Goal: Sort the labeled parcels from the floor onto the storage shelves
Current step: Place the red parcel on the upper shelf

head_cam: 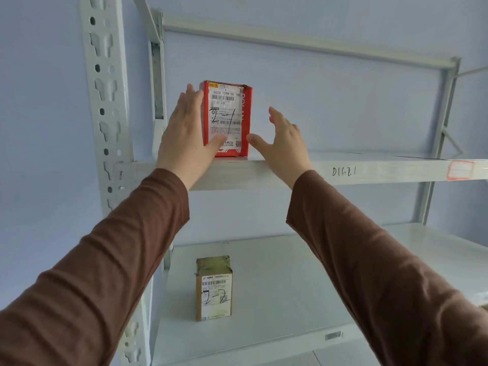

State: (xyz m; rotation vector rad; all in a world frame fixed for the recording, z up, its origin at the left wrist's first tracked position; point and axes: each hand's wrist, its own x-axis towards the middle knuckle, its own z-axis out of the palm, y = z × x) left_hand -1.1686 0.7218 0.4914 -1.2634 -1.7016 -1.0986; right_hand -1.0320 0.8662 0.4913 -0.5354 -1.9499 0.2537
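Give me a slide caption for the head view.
Left hand steadies red parcel on upper shelf; right hand open beside it.

Bare board on the upper shelf (369,157) lies right of the red parcel (232,114); the upright (105,101) bounds its left.

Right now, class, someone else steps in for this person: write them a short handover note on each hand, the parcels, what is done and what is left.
Left hand: fingers straight against the left side of the red parcel, thumb on its front.
Right hand: open, just right of the parcel, holding nothing.
Red parcel, marked 2-1, stands upright on the upper shelf.
Brown parcel, marked 2-2, stands upright on the lower shelf.
Done: both parcels shelved.
Left: let go of the red parcel; the floor is out of view.
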